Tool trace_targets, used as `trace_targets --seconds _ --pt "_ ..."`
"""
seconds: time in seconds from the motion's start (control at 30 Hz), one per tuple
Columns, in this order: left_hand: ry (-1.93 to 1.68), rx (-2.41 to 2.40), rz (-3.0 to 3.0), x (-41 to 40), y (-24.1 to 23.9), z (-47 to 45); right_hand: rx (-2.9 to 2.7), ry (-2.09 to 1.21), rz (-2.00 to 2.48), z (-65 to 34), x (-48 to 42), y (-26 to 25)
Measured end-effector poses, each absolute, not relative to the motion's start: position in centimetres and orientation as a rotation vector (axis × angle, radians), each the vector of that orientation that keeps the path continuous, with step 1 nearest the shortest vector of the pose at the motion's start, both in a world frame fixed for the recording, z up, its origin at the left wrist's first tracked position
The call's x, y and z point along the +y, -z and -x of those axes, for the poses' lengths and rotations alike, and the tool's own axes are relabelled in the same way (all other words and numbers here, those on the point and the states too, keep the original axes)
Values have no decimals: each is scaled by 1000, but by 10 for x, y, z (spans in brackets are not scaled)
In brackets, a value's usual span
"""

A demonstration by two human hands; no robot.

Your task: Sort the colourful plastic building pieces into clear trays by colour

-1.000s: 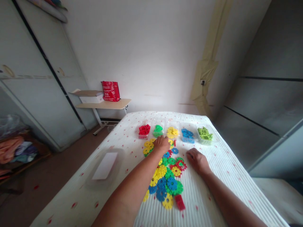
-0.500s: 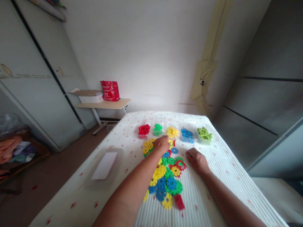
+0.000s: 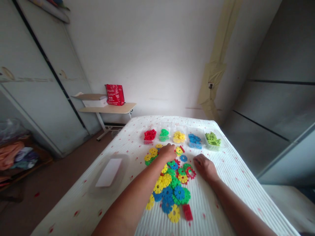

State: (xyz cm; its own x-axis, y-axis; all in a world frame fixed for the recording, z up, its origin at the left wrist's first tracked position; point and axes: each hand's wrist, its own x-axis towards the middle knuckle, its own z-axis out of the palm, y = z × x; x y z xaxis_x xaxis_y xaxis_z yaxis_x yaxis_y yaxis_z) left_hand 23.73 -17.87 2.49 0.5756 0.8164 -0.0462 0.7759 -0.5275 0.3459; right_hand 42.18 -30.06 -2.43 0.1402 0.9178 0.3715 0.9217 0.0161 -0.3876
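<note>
A pile of flat plastic snowflake pieces (image 3: 172, 191) in yellow, blue, green and red lies on the white bed cover (image 3: 221, 183). My left hand (image 3: 167, 152) rests knuckles-up on the far end of the pile, fingers curled down onto the pieces; what it holds is hidden. My right hand (image 3: 203, 166) lies beside the pile on its right, fingers bent onto the cover next to a red piece (image 3: 190, 172). Behind the pile stands a row of clear tubs: red (image 3: 150, 135), green (image 3: 164, 134), yellow (image 3: 179, 136), blue (image 3: 195, 139) and lime (image 3: 213, 139).
A clear lidded box (image 3: 109, 173) lies on the bed's left side. Beyond the bed stands a small side table (image 3: 108, 109) with a red bag (image 3: 115, 94) and a flat carton. Grey wardrobes flank both sides; clothes are heaped at the far left.
My left hand has drawn back slightly toward me over the pile, and a few pieces near it have shifted. My right hand stays where it was.
</note>
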Motion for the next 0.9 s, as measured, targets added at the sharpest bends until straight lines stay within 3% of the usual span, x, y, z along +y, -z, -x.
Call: trace_targets --seconds 0.27,0.53,0.9 --pt "-172 1053 -2359 -180 -32 -216 -1789 48 1856 -422 -300 25" --pt "-385 1032 -2567 -186 -35 -260 -1776 42 1899 -422 -299 27" --pt "-97 1087 -2752 -193 -26 -278 -1757 24 1882 -425 -299 27"
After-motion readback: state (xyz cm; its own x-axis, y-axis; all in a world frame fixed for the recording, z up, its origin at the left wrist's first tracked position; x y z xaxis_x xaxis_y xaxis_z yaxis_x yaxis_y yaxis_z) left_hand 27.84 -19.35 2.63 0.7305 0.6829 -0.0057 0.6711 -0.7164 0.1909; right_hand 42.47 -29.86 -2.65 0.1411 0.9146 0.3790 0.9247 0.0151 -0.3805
